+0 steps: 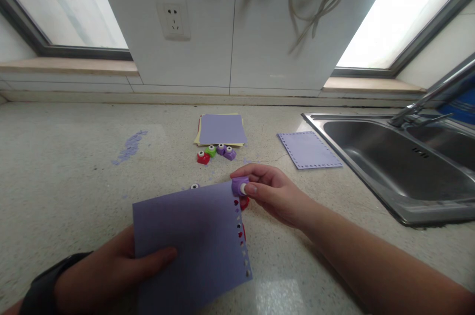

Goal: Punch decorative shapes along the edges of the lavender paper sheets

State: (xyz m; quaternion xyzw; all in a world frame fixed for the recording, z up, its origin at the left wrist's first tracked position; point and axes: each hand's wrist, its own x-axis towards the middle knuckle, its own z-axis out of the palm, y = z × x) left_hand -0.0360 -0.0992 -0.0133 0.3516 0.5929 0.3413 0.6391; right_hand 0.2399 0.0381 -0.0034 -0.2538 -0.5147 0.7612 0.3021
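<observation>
Sheet (187, 228), one, pinched in left hand (122, 260), one punch (238, 186) in right hand (274, 190), four punches (211, 152) beyond

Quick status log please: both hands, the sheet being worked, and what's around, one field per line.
Left hand: holds purple sheet, thumb on top
Right hand: grips purple punch at the sheet's upper right corner
Held sheet's holes: along right edge
Behind: paper stack, with red punch, green punch and two more purple ones before it
Right: hole-edged sheet beside sink
Left: purple paper bits
</observation>
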